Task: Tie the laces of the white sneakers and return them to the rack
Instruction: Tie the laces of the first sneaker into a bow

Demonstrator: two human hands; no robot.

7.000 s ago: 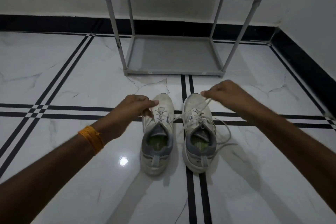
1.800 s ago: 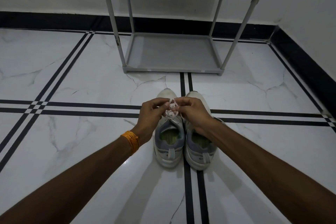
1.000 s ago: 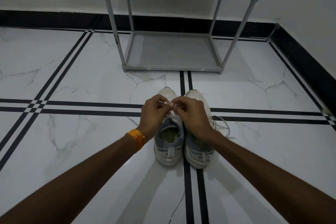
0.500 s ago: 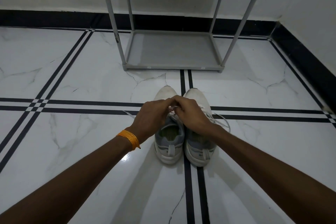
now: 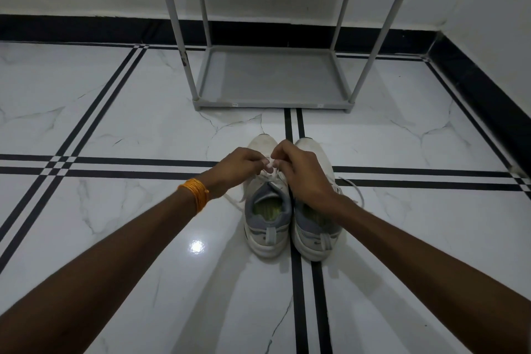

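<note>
Sneakers (image 5: 290,210), white with grey collars, sit side by side on the marble floor (image 5: 115,123), heels near, toes pointing at the grey rack (image 5: 273,77) farther back. Over the left shoe, the left hand (image 5: 238,165) and right hand (image 5: 301,172) meet, fingertips pinching its laces (image 5: 271,175). An orange band (image 5: 196,194) circles the left wrist.

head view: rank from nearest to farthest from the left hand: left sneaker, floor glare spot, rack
1. left sneaker: right under the left hand, whose fingers pinch its lace.
2. glare spot: on the floor tile below the left wrist, toward the camera.
3. rack: farthest, standing against the wall beyond the shoes.
</note>
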